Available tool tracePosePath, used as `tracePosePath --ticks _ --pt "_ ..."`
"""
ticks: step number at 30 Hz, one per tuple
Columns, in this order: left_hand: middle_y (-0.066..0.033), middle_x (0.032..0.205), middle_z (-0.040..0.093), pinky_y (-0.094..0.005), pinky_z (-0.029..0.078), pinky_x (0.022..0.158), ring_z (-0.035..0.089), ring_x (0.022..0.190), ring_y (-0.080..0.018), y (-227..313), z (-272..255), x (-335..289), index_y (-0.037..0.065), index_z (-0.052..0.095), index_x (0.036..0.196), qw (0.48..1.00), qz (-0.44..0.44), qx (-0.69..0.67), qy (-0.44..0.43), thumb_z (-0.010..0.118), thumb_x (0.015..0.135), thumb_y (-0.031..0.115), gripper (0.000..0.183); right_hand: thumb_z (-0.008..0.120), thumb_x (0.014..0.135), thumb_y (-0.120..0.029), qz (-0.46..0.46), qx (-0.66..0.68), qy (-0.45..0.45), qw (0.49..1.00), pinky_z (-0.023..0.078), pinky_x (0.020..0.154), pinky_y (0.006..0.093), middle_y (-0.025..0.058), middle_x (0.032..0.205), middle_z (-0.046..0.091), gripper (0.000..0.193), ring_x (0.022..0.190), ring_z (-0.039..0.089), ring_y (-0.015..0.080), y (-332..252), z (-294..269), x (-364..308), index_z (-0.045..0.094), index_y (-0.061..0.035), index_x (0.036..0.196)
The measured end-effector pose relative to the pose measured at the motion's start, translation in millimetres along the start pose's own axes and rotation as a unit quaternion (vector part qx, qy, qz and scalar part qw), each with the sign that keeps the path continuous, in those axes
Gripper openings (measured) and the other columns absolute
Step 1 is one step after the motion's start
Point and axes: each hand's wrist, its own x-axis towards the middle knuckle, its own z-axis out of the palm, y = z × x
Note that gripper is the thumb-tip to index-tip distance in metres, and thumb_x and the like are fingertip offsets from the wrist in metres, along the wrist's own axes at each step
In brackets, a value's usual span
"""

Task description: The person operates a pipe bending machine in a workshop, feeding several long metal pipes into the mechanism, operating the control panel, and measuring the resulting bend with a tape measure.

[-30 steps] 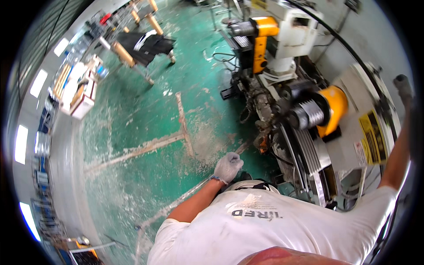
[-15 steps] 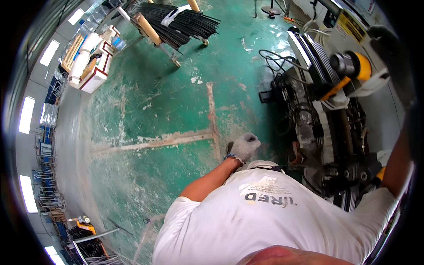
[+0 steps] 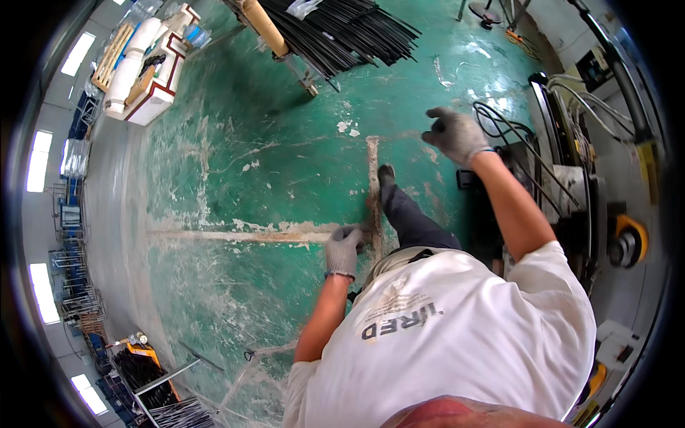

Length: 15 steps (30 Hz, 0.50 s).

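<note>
My left hand (image 3: pixel 343 253), in a grey knitted glove, hangs low beside my waist. Its fingers are loosely bent, the thumb a little apart from them, and I see nothing in it. My right hand (image 3: pixel 458 135), gloved the same way, is stretched out ahead over the green floor. Thumb and forefinger are spread apart and no object shows between them. Closest to this hand are looped black cables (image 3: pixel 508 123) on the right, which it does not visibly touch. One dark shoe (image 3: pixel 386 173) shows ahead of my body.
Long thin black rods (image 3: pixel 349 32) lie bundled on a rack with a tan roller (image 3: pixel 264 27). A machine with a yellow-and-black part (image 3: pixel 628 241) stands close on my right. At the far left is a white bench (image 3: pixel 158 94) with rolls; a metal frame (image 3: pixel 168 376) stands lower left.
My right hand has swung from beside the machine at far right to out over the floor ahead. The left hand has shifted left. The view has turned and the machine sits farther right.
</note>
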Motion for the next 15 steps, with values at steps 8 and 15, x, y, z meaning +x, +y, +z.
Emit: tracePosePath --ticks 8,15 --pt "-0.0104 0.092 0.072 -0.0345 0.059 0.066 0.069 0.075 -0.0191 107 -9 184 -0.003 0.069 0.108 0.991 -0.036 -0.048 0.119 0.073 0.093 0.014 0.023 0.083 0.083 -0.043 -0.013 -0.042 -0.029 0.999 0.053 0.107 0.0432 0.0195 0.138 0.067 0.08 0.128 0.065 0.0351 -37 172 371 0.054 -0.0066 0.148" --pt "-0.0052 0.088 0.068 -0.0281 0.054 0.068 0.064 0.077 -0.0117 272 -3 289 -0.001 0.07 0.105 0.99 0.025 -0.015 0.139 0.07 0.098 0.009 0.012 0.081 0.084 -0.047 0.138 -0.142 -0.045 0.979 0.053 0.109 0.0445 0.019 0.135 0.069 0.07 0.132 0.062 0.0357 -58 228 595 0.063 -0.0025 0.134"
